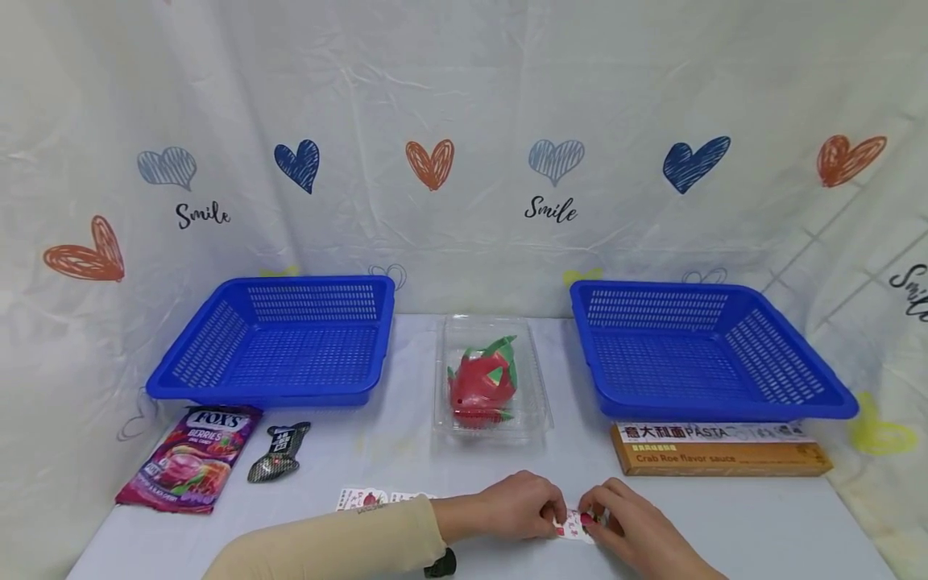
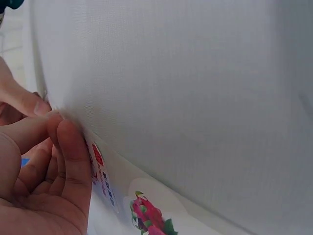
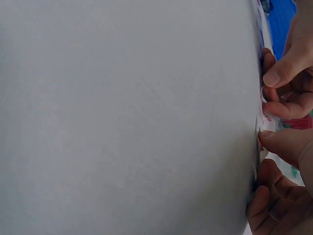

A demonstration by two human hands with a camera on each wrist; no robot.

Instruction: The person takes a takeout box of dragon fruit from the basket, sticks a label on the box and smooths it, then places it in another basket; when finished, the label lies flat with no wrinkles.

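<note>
Both hands meet low at the front of the table in the head view, over a small white sticker point(image 1: 569, 529) printed with a dragon fruit and red characters. My left hand point(image 1: 516, 506) pinches its left end between thumb and fingers. At the other end, the thumb and fingers of my right hand point(image 1: 638, 528) pinch it too. More white stickers point(image 1: 358, 498) with the same fruit print lie left of the hands, partly behind the left sleeve. A clear plastic box point(image 1: 532, 387) with a red and green dragon fruit point(image 1: 482, 387) inside stands beyond the hands.
Two blue baskets stand at the back, one left point(image 1: 271, 399) and one right point(image 1: 725, 407). Before the left one lie a purple candy bag point(image 1: 192, 463) and a small black packet point(image 1: 279, 453). A long pasta box point(image 1: 721, 451) lies before the right one.
</note>
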